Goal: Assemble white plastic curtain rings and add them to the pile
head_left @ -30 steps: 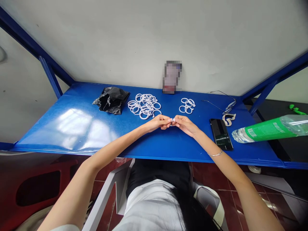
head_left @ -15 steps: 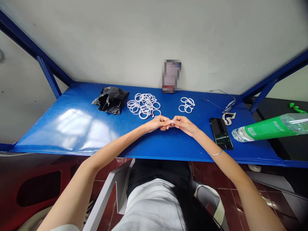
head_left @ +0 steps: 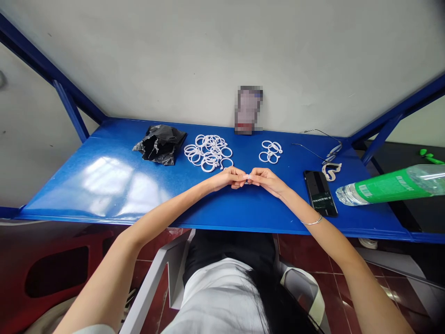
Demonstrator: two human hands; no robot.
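Note:
Fingertip to fingertip above the blue table (head_left: 194,208), my left hand (head_left: 232,177) and my right hand (head_left: 266,180) pinch a white curtain ring (head_left: 248,176) between them. Most of that ring is hidden by the fingers, and only a small white bit shows. Just beyond my left hand lies a loose pile of white curtain rings (head_left: 208,152), with small eyelets on some of them. A smaller group of white rings (head_left: 270,152) rests apart from the pile, past my right hand.
A crumpled black plastic bag (head_left: 162,144) sits left of the pile. On the right are a black phone (head_left: 320,192), eyeglasses (head_left: 333,152), a pale curved item (head_left: 332,172) and a green-labelled bottle (head_left: 392,185). A blurred-out upright object (head_left: 247,111) leans on the wall.
Both hands keep their pinch in nearly the same place. The white bit between the fingertips looks slightly turned. The rings on the table have not moved.

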